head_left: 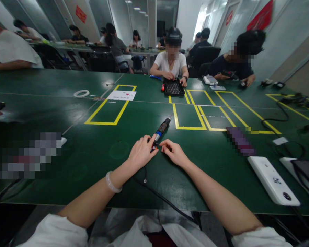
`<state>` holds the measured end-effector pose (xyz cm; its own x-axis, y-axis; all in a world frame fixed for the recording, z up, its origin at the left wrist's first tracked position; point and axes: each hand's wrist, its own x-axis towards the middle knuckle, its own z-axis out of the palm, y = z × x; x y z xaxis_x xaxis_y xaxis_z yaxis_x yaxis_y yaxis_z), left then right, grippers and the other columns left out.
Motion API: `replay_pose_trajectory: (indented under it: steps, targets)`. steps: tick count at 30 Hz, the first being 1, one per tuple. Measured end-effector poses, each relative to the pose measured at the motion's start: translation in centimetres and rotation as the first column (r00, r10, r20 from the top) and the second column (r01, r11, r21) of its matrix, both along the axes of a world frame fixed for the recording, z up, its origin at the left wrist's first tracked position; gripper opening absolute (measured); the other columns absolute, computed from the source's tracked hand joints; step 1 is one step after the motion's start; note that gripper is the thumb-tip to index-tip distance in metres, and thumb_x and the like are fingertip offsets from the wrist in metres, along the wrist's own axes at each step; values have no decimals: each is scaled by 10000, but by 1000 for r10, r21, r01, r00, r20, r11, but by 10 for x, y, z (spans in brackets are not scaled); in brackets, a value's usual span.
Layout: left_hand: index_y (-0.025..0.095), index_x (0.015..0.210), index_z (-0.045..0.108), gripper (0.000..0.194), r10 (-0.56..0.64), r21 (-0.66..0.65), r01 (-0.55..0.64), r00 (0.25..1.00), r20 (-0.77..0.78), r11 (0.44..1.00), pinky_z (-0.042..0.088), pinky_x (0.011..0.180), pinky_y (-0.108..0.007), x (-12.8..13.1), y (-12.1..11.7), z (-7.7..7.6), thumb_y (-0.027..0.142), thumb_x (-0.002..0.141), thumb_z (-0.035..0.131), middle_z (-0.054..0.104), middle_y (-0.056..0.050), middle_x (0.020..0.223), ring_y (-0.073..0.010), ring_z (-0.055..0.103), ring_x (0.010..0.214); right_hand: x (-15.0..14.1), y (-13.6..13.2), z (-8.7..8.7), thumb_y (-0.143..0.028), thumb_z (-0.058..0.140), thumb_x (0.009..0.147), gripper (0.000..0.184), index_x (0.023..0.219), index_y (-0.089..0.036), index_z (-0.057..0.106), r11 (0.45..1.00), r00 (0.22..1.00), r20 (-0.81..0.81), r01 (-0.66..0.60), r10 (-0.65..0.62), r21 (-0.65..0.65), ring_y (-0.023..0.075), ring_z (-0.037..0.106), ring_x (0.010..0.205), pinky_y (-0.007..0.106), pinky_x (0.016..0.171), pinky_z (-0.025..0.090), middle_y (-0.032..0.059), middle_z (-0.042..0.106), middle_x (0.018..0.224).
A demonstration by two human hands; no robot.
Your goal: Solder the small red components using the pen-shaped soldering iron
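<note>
An electric screwdriver [162, 129] with a dark body, a blue and silver band and a thin bit lies on the green table [92, 154], its tip pointing away and slightly right. My left hand [142, 151], with a pale bangle at the wrist, is closed over the rear part of the tool. Its fingers hide much of that end. Just right of the tool's rear is my right hand [176, 154], fingers curled in; whatever they hold, if anything, is too small or hidden to name. A black cable [167, 200] runs from beneath my left hand over the near edge.
Yellow tape frames [192, 128] mark the table ahead. A white power bank [273, 180] and a purple phone [240, 141] lie to the right. Across the table, a person handles a black tray [174, 87]. A white sheet [122, 95] and a tape ring [81, 93] lie left.
</note>
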<state>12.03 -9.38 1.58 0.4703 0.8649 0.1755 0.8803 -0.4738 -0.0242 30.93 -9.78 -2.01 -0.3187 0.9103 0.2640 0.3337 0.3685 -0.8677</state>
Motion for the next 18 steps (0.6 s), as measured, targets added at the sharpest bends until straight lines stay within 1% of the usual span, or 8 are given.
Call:
replay_pose_trajectory:
  steps: [2,5,7,10,14,18]
  targets:
    - [207,1456,326,629,24,17,-24,999,-34,1000,453,800,-347,-6,7,0,417,899,531,501,-133,1199,-258,536,981,1,0,0,-114,446,868,204,993,-170,597,1000,1000,12,1,-1,-2,115,577,673,222,675,431,-9,638,759]
    - [182,1462,320,633,101,33,-99,993,-63,995,460,791,-349,-23,21,-1,408,906,521,478,-161,1239,-279,527,1006,2,0,1,-127,455,876,188,968,-166,614,1000,1000,29,4,-3,-19,112,575,654,216,647,423,-5,646,747]
    - [180,1464,315,632,168,19,-167,984,-64,986,468,787,-355,-40,34,-2,420,910,504,465,-174,1256,-295,522,1028,2,-1,2,-130,462,875,183,956,-164,622,999,999,37,6,-4,-31,114,580,654,216,642,422,1,655,751]
    - [172,1462,314,636,272,-34,-275,960,-57,961,476,810,-384,-73,55,-2,442,911,481,440,-193,1292,-329,504,1084,2,-1,3,-131,471,873,177,945,-162,630,999,999,41,4,-2,-41,115,586,656,218,644,424,6,664,761]
    - [156,1429,350,624,422,-102,-423,906,-33,900,473,838,-447,-122,82,-4,474,902,455,426,-222,1307,-378,478,1129,2,-1,4,-137,473,881,175,937,-160,637,999,999,44,3,-1,-50,116,593,661,217,643,424,9,666,758]
    - [145,1389,386,648,586,-188,-575,811,2,796,459,840,-495,-166,100,-5,554,888,428,415,-249,1311,-404,468,1140,2,-1,3,-134,481,878,172,934,-163,642,999,998,55,0,2,-47,118,598,671,218,648,426,9,671,767]
